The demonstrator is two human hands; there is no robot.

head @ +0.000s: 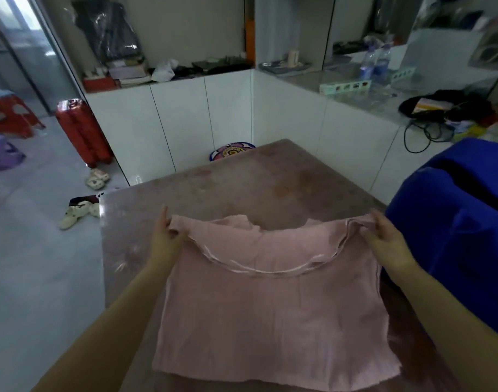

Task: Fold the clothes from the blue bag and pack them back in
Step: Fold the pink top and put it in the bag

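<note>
Pink ribbed cotton top [273, 301] lies flat on the brown table [242, 182]; left hand [164, 239] and right hand [389, 236] each pinch a shoulder. Best pull evenly before folding; blue fabric bag [462, 222] waits just beside.

Pink ribbed top [270, 306] spread mostly flat on table [242, 179], hem nearest, wide trimmed neckline at far end, far corners lifted. Blue bag [454, 236] just right of it, dark opening on top.
</note>
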